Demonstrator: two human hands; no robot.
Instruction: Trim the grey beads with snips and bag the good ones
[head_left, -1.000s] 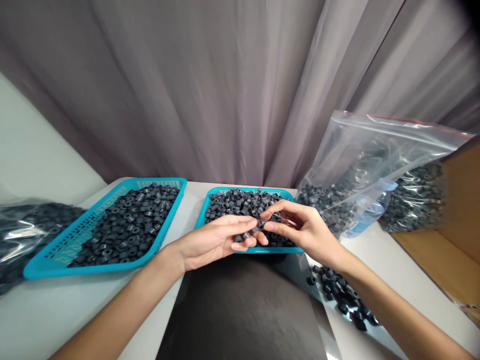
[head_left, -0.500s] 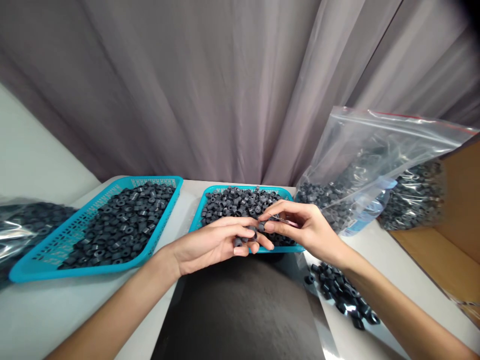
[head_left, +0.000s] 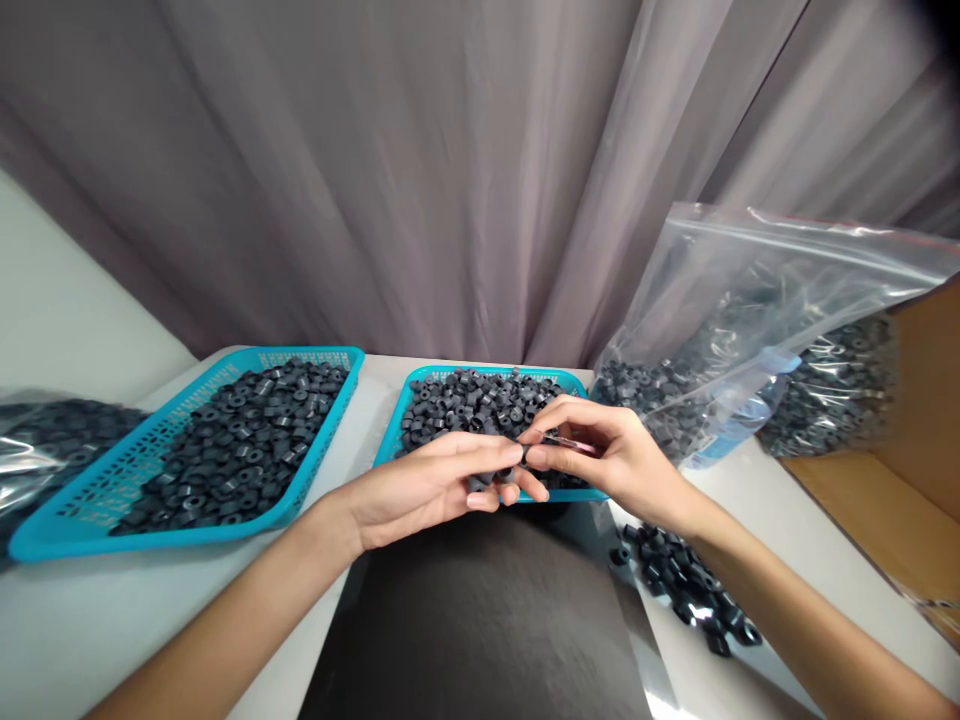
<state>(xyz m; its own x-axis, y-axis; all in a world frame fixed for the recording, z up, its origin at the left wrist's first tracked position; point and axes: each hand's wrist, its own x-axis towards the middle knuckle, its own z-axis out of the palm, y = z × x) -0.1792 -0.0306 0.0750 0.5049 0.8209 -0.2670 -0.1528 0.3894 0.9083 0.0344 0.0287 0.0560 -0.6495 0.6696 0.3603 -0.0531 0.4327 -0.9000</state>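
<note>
My left hand [head_left: 424, 487], palm partly turned up, curls around several small black ring-shaped rubber-like parts [head_left: 481, 482]. Its thumb and fingers pinch at the right end of this group. Close against those fingertips is my right hand [head_left: 619, 450], its fingers closed on a thin tool with a pinkish handle [head_left: 571, 443]. The tool's exact kind is too small to make out, and its tip is by the left thumb. Both hands are above the near edge of a blue plastic basket [head_left: 388, 440] heaped with the same black parts.
A larger blue basket [head_left: 319, 462] of black parts stands left, beside a filled clear bag [head_left: 67, 435]. On the right are an open zip bag [head_left: 675, 390], a plastic bottle [head_left: 739, 415], a cardboard box [head_left: 855, 500] and loose black parts [head_left: 686, 585]. A dark mat [head_left: 487, 620] lies in front.
The left thumb has shifted right, toward the right fingertips, and the part between the hands is now mostly covered. More of the tool shows in the right hand. The view has shifted slightly.
</note>
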